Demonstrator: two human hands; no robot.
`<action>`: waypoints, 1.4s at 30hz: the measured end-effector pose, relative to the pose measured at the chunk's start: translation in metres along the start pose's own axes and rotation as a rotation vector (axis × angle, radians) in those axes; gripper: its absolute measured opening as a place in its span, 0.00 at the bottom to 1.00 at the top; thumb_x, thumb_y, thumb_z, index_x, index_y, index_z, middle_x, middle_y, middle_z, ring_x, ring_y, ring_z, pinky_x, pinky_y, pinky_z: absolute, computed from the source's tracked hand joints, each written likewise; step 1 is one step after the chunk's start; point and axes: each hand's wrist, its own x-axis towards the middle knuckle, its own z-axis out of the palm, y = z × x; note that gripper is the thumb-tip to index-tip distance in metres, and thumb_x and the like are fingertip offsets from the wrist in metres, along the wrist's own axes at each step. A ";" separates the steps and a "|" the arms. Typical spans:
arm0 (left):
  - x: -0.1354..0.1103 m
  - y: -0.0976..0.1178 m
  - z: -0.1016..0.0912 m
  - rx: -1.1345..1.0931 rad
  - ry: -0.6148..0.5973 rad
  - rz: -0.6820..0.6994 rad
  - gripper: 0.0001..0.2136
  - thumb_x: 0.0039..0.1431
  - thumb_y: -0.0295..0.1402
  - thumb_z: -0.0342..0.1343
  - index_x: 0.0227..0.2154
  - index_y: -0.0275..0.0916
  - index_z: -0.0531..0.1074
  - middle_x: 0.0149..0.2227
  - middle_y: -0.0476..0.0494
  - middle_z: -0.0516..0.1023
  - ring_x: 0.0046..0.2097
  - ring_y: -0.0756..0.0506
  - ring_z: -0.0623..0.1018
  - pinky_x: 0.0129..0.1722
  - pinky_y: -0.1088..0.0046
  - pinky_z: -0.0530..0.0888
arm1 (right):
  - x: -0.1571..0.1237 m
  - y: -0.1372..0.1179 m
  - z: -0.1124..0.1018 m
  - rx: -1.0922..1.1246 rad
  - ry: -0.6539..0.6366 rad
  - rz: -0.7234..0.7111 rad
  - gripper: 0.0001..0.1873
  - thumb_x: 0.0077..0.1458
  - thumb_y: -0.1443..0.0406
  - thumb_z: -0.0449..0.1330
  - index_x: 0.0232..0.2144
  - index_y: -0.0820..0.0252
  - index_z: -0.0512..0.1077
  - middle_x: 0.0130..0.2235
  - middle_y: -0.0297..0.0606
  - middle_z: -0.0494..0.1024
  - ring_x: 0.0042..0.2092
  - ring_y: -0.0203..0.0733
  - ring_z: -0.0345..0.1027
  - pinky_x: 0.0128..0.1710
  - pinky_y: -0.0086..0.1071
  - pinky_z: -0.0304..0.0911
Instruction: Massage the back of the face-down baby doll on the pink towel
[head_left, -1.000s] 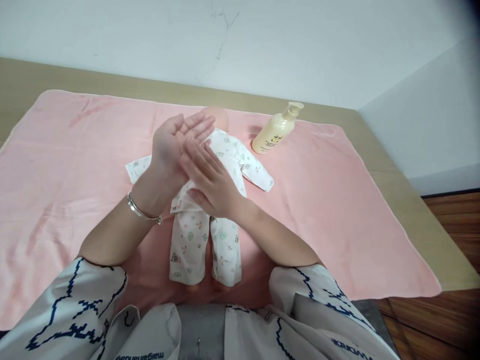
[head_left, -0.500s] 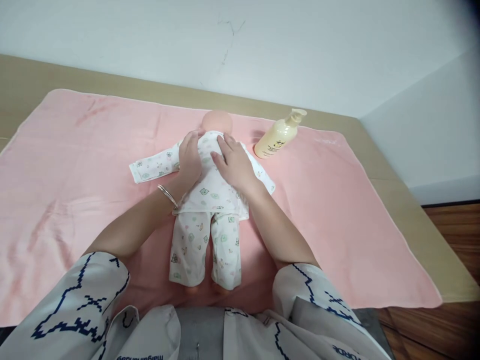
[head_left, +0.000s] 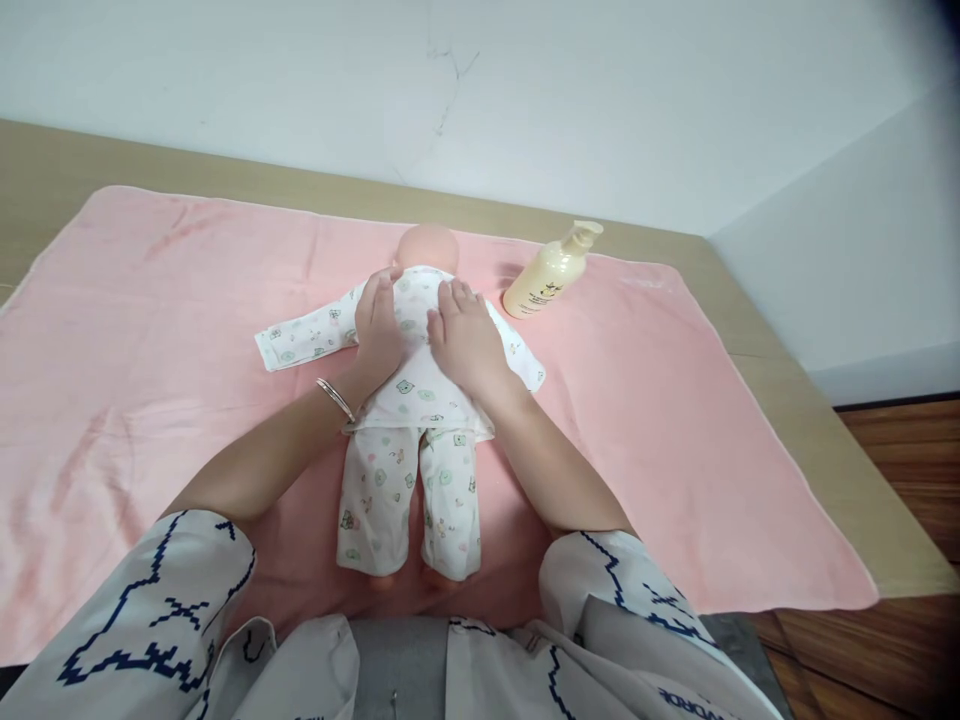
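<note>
A baby doll [head_left: 411, 398] lies on a pink blanket, its bald head away from me and its feet toward me. It wears a white top and trousers with a small printed pattern. No facial features show on the head, so it seems to be face down. My left hand [head_left: 379, 325] rests along the left side of the upper back, fingers stretched toward the shoulder. On the right side of the back, my right hand [head_left: 466, 335] lies flat with fingers extended. Neither hand grasps anything. The doll's sleeves spread out to both sides.
A pale yellow pump bottle [head_left: 546, 278] stands on the pink blanket [head_left: 660, 440], right of the doll's head. Under the blanket is a light wooden table [head_left: 757, 370]. A white wall [head_left: 300, 90] rises behind it, and brown wooden flooring [head_left: 907, 470] shows at right.
My right hand's fingers have drawn closer together and shifted slightly on the doll's back. My left hand stays nearly in place. The whole view has shifted a little.
</note>
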 end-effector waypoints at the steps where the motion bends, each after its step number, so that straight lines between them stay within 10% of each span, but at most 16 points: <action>1: -0.001 0.002 0.000 -0.001 -0.002 0.002 0.17 0.70 0.47 0.44 0.43 0.44 0.74 0.50 0.44 0.78 0.58 0.44 0.74 0.63 0.64 0.66 | -0.003 -0.007 0.001 -0.007 -0.009 -0.046 0.30 0.67 0.64 0.44 0.67 0.72 0.60 0.70 0.55 0.58 0.74 0.55 0.46 0.73 0.56 0.44; 6: -0.004 0.006 0.001 0.029 -0.033 0.033 0.18 0.70 0.47 0.43 0.44 0.44 0.73 0.51 0.44 0.78 0.59 0.43 0.74 0.62 0.61 0.66 | 0.005 -0.001 -0.001 0.067 -0.125 -0.284 0.28 0.66 0.65 0.47 0.65 0.63 0.65 0.70 0.44 0.60 0.74 0.48 0.44 0.75 0.53 0.37; 14: 0.006 -0.019 -0.004 0.066 -0.016 0.094 0.21 0.72 0.47 0.42 0.45 0.38 0.74 0.49 0.40 0.79 0.55 0.42 0.76 0.61 0.59 0.69 | 0.000 -0.006 -0.008 -0.039 -0.088 -0.022 0.31 0.69 0.63 0.44 0.68 0.76 0.57 0.72 0.56 0.54 0.74 0.59 0.43 0.72 0.55 0.43; 19: 0.005 -0.019 -0.006 0.131 -0.055 0.135 0.22 0.73 0.50 0.40 0.47 0.40 0.73 0.52 0.41 0.79 0.57 0.42 0.75 0.61 0.59 0.70 | -0.004 -0.018 -0.008 -0.037 -0.222 -0.320 0.29 0.65 0.68 0.47 0.66 0.56 0.63 0.72 0.37 0.57 0.74 0.54 0.42 0.73 0.62 0.32; 29: 0.002 -0.014 -0.007 0.771 -0.245 0.176 0.21 0.66 0.32 0.45 0.59 0.36 0.68 0.66 0.35 0.68 0.70 0.37 0.64 0.71 0.51 0.58 | 0.010 0.006 -0.001 -0.105 -0.024 0.154 0.32 0.71 0.58 0.43 0.67 0.76 0.58 0.69 0.61 0.59 0.72 0.59 0.49 0.72 0.54 0.41; 36: 0.014 -0.007 -0.008 1.045 -0.383 0.216 0.25 0.67 0.34 0.43 0.64 0.30 0.64 0.67 0.31 0.66 0.71 0.32 0.61 0.71 0.47 0.56 | -0.014 -0.033 -0.004 -0.231 -0.075 0.170 0.30 0.71 0.63 0.43 0.68 0.78 0.56 0.69 0.62 0.59 0.71 0.60 0.52 0.71 0.50 0.46; 42: -0.018 0.013 -0.001 1.172 -0.347 0.302 0.23 0.70 0.33 0.39 0.61 0.27 0.67 0.65 0.27 0.69 0.68 0.33 0.66 0.69 0.50 0.62 | 0.016 0.018 -0.011 0.035 -0.148 0.073 0.32 0.71 0.57 0.42 0.70 0.69 0.53 0.72 0.52 0.53 0.74 0.54 0.44 0.73 0.55 0.37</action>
